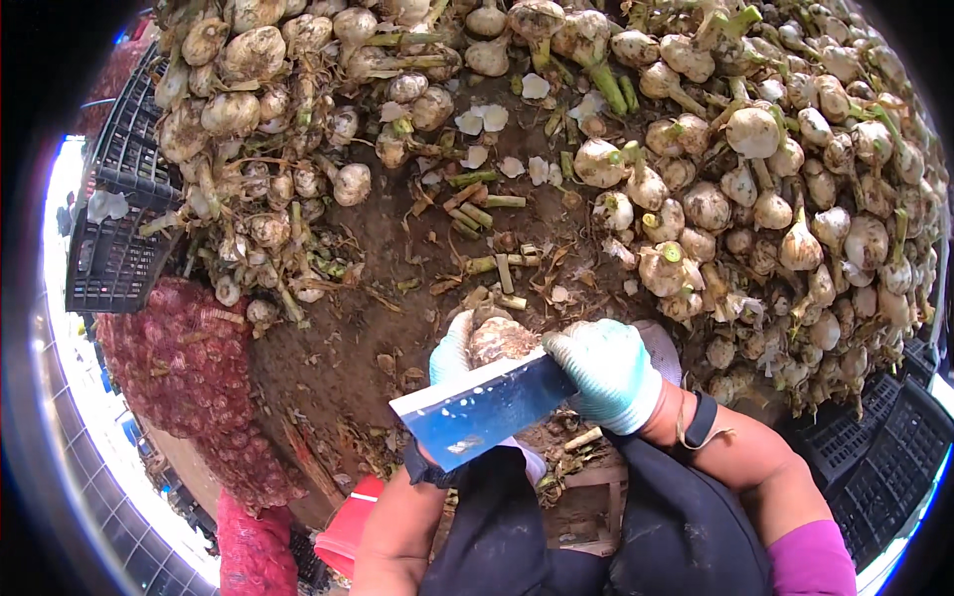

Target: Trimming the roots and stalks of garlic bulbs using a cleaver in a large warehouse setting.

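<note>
A garlic bulb [502,340] with dirt on its skin is held by my left hand [452,350], in a pale glove, its fingers curved along the bulb's left side. My right hand [608,375], in a light teal glove, is wrapped round the handle of a cleaver [487,409]. The wide, shiny rectangular blade points left and lies across the near side of the bulb. It hides part of the bulb and of my left hand. Below the blade are my knees in dark trousers.
A large heap of garlic [775,189] rises on the right, another garlic heap [238,119] at the far left. Cut stems [482,204] and skins litter the soil between. Filled red mesh sacks [179,363] and black crates [129,159] stand left; more black crates [884,437] lie right.
</note>
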Tool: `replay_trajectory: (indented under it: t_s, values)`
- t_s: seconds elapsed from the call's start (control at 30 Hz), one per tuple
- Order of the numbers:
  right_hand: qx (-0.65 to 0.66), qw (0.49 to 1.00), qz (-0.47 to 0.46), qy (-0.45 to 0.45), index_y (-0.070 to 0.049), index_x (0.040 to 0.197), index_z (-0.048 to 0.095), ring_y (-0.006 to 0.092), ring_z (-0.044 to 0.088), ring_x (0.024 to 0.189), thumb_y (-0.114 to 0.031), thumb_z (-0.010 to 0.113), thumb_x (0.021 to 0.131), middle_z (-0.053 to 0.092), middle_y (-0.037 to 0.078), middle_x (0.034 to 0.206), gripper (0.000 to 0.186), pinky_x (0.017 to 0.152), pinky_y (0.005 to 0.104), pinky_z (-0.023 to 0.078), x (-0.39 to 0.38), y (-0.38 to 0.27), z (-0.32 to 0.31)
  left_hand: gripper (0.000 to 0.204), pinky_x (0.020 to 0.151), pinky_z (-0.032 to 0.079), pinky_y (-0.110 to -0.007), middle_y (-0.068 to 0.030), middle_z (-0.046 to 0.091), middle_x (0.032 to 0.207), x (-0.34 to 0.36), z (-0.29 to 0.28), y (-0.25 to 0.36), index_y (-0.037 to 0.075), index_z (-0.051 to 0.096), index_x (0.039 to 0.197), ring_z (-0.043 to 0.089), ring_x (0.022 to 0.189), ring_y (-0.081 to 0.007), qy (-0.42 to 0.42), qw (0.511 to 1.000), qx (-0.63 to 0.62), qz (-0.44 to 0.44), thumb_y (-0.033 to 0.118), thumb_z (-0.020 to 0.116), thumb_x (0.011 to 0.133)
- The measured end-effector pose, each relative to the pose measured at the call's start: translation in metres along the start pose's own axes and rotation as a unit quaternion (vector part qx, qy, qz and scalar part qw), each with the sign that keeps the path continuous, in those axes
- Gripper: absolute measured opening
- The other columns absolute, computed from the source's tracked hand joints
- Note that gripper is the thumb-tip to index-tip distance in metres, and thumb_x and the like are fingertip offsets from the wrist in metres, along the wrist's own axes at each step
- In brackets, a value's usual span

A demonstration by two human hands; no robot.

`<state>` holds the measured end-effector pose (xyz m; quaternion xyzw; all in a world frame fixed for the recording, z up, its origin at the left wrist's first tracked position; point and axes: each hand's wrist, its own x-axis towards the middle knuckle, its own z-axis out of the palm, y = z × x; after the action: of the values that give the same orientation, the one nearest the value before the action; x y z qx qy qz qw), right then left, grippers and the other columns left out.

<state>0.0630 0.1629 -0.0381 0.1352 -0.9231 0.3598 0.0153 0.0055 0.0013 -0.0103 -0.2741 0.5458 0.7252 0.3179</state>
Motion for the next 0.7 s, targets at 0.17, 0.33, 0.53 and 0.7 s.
replay_trajectory:
  t_s: [0.17, 0.33, 0.53, 0.7]
  values:
    - [0.026, 0.999, 0.002, 0.031, -0.009, 0.088, 0.057, 0.0245, 0.056, 0.056, -0.013, 0.059, 0.063, 0.053, 0.006, 0.066, 0.025, 0.047, 0.0379, 0.043, 0.001, 0.004, 0.011, 0.038, 0.073, 0.050, -0.027, -0.0100, 0.063, 0.089, -0.004, -0.018, -0.006, 0.001, 0.053, 0.102, 0.062, 0.080, -0.0162, -0.051, 0.966, 0.220, 0.126, 0.022, 0.070, 0.076]
    - [-0.004, 0.963, 0.259, 0.078, -0.007, 0.080, 0.057, 0.0288, 0.056, 0.055, -0.013, 0.061, 0.074, 0.054, 0.009, 0.060, 0.010, 0.050, 0.0363, 0.047, -0.005, 0.051, 0.023, 0.057, 0.076, 0.049, -0.028, -0.0077, 0.061, 0.090, -0.035, 0.000, 0.019, 0.001, 0.052, 0.107, 0.060, 0.084, -0.0148, -0.247, 0.900, 0.333, 0.138, 0.021, 0.077, 0.060]
    - [0.579, 0.698, 0.414, -0.078, -0.003, 0.093, 0.064, 0.0068, 0.054, 0.069, -0.026, 0.073, 0.074, 0.063, 0.001, 0.076, 0.030, 0.063, 0.0243, 0.046, 0.027, -0.005, -0.025, 0.078, 0.090, 0.044, -0.033, -0.0111, 0.052, 0.114, 0.006, -0.014, 0.001, 0.002, 0.048, 0.116, 0.054, 0.100, -0.0214, -0.138, 0.841, 0.412, 0.321, 0.022, 0.086, 0.051]
    - [0.481, 0.779, 0.397, -0.065, -0.003, 0.105, 0.061, 0.0073, 0.057, 0.083, -0.018, 0.077, 0.069, 0.065, 0.003, 0.094, 0.042, 0.075, 0.0247, 0.047, 0.034, -0.011, -0.036, 0.072, 0.087, 0.045, -0.034, -0.0133, 0.050, 0.116, -0.002, -0.018, -0.009, 0.001, 0.041, 0.123, 0.053, 0.101, -0.0223, -0.080, 0.962, 0.152, 0.211, 0.031, 0.076, 0.069]
